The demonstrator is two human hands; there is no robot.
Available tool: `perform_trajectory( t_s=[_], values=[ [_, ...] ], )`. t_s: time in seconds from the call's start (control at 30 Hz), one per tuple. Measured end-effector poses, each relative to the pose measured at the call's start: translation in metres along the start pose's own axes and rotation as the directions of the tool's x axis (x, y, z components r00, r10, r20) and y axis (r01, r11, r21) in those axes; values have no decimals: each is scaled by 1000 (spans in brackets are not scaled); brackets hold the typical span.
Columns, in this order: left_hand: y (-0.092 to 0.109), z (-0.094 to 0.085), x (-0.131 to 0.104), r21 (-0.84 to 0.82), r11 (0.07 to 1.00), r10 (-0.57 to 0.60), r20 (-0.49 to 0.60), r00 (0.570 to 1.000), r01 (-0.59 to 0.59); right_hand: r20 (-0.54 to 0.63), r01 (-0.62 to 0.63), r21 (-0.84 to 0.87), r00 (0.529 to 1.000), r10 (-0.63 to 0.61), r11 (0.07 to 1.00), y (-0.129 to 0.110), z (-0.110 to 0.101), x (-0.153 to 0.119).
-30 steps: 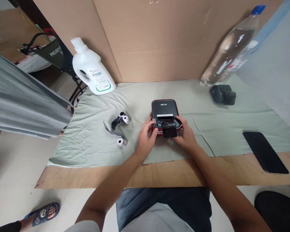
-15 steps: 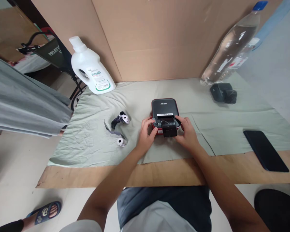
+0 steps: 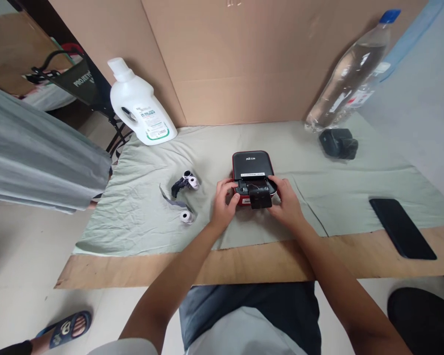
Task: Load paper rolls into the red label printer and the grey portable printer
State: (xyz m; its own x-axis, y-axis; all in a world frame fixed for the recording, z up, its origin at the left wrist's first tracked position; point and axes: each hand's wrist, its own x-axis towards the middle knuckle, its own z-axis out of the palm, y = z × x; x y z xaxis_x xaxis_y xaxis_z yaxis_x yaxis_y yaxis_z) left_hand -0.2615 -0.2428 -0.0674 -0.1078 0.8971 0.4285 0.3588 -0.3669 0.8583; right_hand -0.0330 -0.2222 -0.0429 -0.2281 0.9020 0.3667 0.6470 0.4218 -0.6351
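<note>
The curved fingers of the left hand (image 3: pixel 222 207) and right hand (image 3: pixel 289 203) pinch the device (image 3: pixel 250 165), the black strip (image 3: pixel 260 198) already out between them.

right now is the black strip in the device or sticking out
At least partly out: the black strip hangs over the near edge of the device.

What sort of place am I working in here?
Probably a room in a home, set up as a makeshift work spot: a pale green cloth over a wooden tabletop, a large brown cardboard panel standing behind it, and a white plastic detergent-style jug beside that.
</note>
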Motion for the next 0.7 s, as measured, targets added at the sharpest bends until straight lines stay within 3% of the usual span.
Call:
perform_trajectory(
  t_s=[0.1, 0.2, 0.3, 0.4, 0.53, 0.63, 0.7],
  values=[
    [4, -5, -1, 80, 995, 53, -9, 999, -52, 55, 88, 38, 994, -90, 995, 15, -8, 4],
    [7, -10, -2, 159, 978, 136, 6, 991, -135, 169, 211, 101, 960, -225, 972, 31, -28, 16],
    [10, -12, -2, 210, 958, 198, 12, 980, -196, 172, 272, 79, 944, -282, 959, 34, -49, 37],
    [13, -10, -2, 228, 952, 204, 31, 979, -205, 90, 257, 26, 962, -258, 966, 21, -54, 68],
    [13, -9, -2, 191, 960, 198, 56, 979, -205, 3, 133, 82, 991, -134, 988, 5, -38, 108],
    [12, -11, -1, 169, 963, 203, 60, 977, -211, -72, 15, 177, 997, -3, 984, 0, -24, 117],
    [13, -13, -2, 159, 965, 203, 61, 977, -210, -137, -11, 149, 990, 32, 989, -4, -18, 112]
  ],
)
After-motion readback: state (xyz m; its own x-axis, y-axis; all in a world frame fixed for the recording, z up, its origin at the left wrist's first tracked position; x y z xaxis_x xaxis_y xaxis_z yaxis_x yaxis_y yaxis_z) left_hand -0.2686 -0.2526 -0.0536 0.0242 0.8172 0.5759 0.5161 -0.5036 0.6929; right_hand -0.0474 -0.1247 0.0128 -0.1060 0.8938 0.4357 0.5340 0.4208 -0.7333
